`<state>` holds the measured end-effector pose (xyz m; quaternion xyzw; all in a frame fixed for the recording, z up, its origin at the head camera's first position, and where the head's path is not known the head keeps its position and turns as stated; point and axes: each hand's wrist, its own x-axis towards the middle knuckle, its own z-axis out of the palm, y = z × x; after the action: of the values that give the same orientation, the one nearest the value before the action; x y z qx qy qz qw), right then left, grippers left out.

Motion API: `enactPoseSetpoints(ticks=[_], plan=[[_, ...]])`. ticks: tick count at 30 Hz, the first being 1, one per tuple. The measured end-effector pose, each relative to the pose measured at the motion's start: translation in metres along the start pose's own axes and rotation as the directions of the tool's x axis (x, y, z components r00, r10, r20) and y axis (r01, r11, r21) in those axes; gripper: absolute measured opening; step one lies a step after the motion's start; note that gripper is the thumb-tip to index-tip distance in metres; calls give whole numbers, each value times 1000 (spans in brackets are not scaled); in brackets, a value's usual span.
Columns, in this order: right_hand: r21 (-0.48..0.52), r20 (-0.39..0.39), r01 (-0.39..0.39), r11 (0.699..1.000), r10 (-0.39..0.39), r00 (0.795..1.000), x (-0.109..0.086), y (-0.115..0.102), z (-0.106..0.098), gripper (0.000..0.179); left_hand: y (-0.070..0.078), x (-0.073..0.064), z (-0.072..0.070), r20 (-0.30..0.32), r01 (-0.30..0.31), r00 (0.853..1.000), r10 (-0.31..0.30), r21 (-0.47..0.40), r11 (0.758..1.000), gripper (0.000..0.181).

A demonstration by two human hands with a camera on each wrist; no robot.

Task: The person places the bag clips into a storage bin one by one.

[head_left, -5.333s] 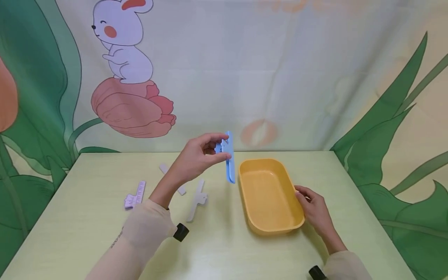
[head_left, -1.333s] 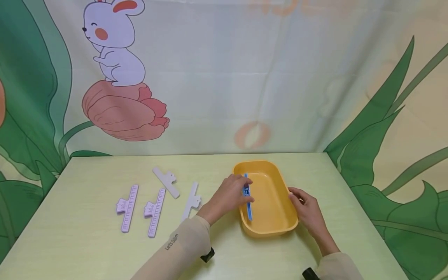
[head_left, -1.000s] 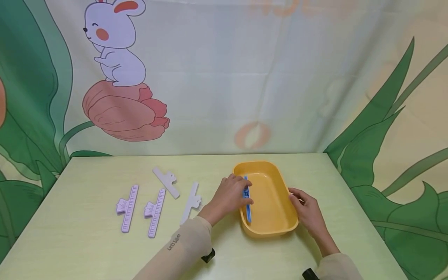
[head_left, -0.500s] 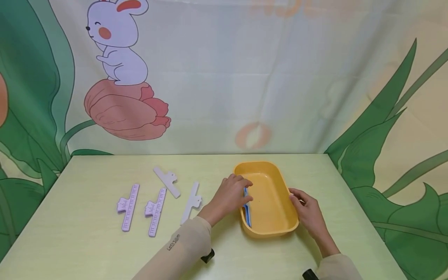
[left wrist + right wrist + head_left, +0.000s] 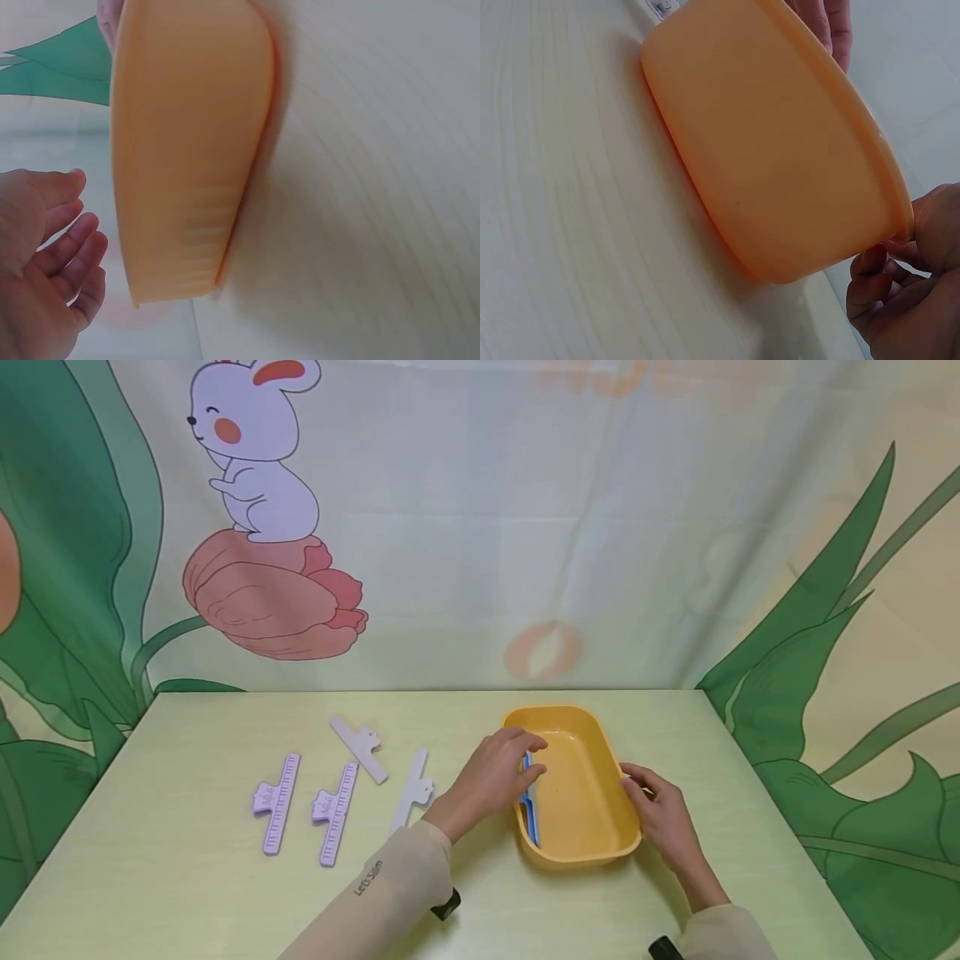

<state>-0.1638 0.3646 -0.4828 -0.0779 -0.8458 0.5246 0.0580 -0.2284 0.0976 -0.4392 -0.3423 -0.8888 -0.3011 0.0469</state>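
A yellow plastic tray (image 5: 581,785) stands on the right part of the table. Along its left inner wall lies a blue clip (image 5: 532,820) with a long bar, partly covered by my left hand (image 5: 491,770). That hand hovers over the tray's left rim, thumb and fingers spread apart. In the left wrist view the fingers (image 5: 71,251) hold nothing. My right hand (image 5: 663,806) pinches the tray's right rim. The right wrist view shows the tray's outer wall (image 5: 765,142) and the thumb and curled fingers at its corner.
Left of the tray lie two purple ruler-marked clips (image 5: 281,804) and two pale grey clips (image 5: 360,749); my left forearm covers the end of the nearer grey one. A printed rabbit curtain (image 5: 465,527) hangs behind the table (image 5: 187,877).
Earlier my left hand carried the blue clip in the air, then lowered it into the tray and let go; its fingers have now spread and lifted slightly. The right hand stays at the rim.
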Motion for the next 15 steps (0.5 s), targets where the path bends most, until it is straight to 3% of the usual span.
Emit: enactPoseSetpoints(ticks=[8,15], plan=[[3,0,0,1000,0,1000,1,1,-1,36,6,7,-16,-13,18,1000,-19,-99,995,34],[-6,3,4,1000,-4,1000,1,1,-1,36,13,15,-32,-44,6,999,-12,-125,992,35]])
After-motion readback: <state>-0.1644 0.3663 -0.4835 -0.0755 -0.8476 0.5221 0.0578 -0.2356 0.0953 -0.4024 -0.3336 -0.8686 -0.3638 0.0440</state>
